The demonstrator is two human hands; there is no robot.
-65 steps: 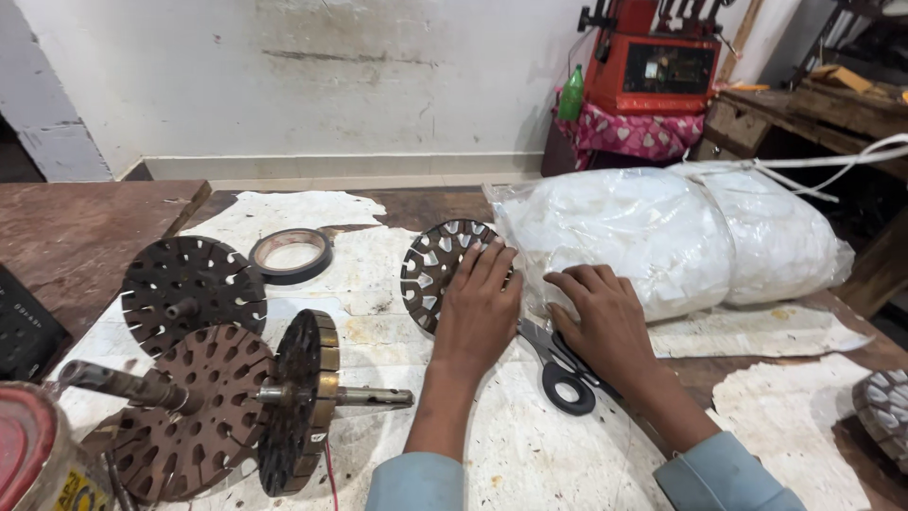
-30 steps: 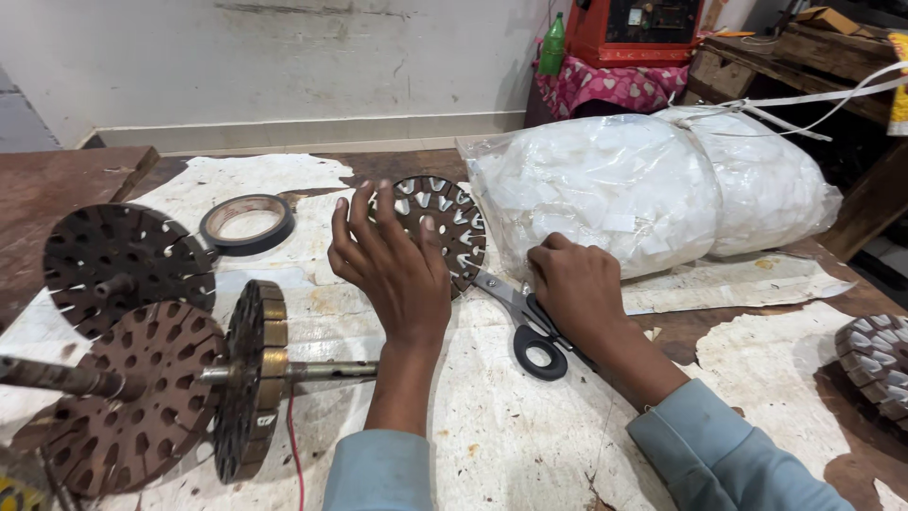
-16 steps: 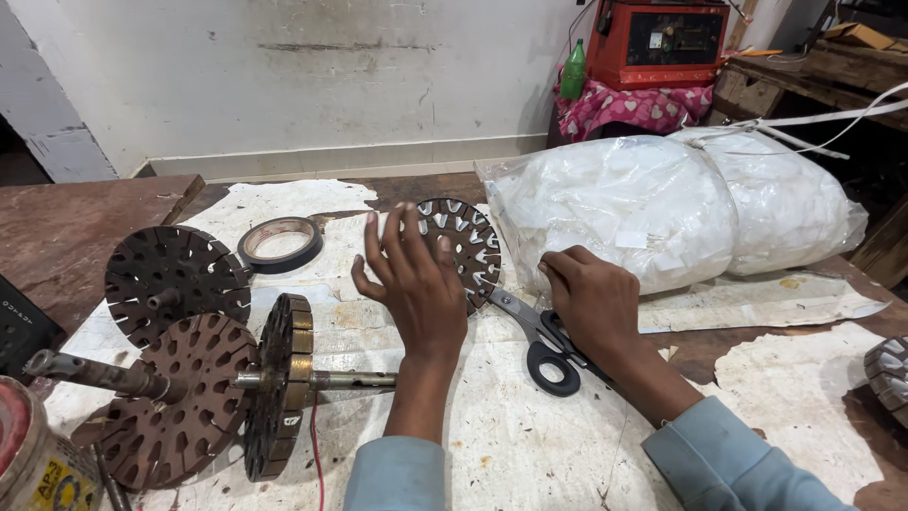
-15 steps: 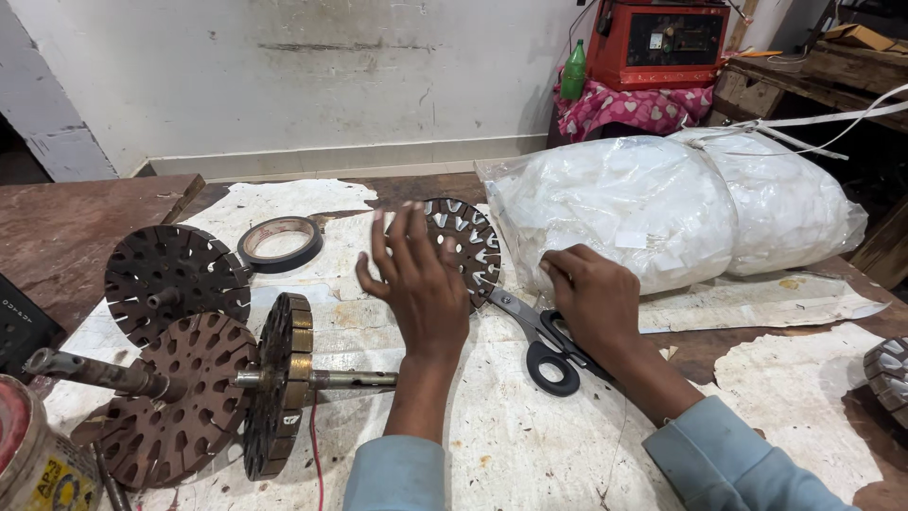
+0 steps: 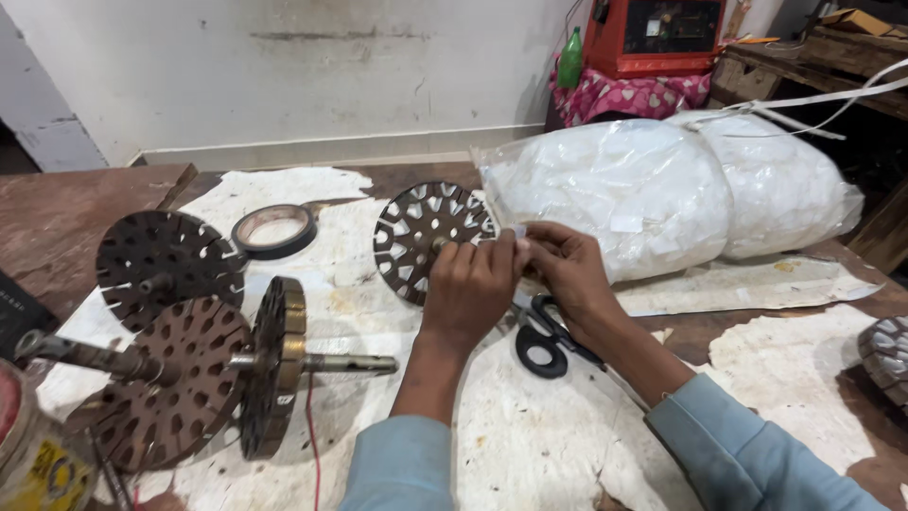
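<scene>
1. Hands have come together: half a second ago the left hand (image 5: 470,284) lay spread flat over the slotted metal disc (image 5: 427,237) and the right hand (image 5: 566,270) rested apart from it near the scissors (image 5: 542,333); now their fingertips meet over the disc's right edge.
2. Both hands are pinched on a small white slip (image 5: 518,233) held between their fingertips, just beyond the left hand's knuckles. The left hand's fingers are curled, not splayed.
3. Judged from this, the work has turned from steadying the disc to fine handling of the slip at the disc's rim. The disc lies flat on the paper-covered bench, partly under the left hand.
4. Scissors lie untouched, black handles just beneath the right wrist.
5. Just beyond the right hand sits a clear plastic bag (image 5: 615,194), stuffed full with white pieces that look like the slip; a second full bag (image 5: 785,185) lies beside it, farther right.
6. Left of the left hand, well apart: a tape roll (image 5: 274,230), another slotted disc (image 5: 163,270) and a shaft with discs (image 5: 227,364).
</scene>
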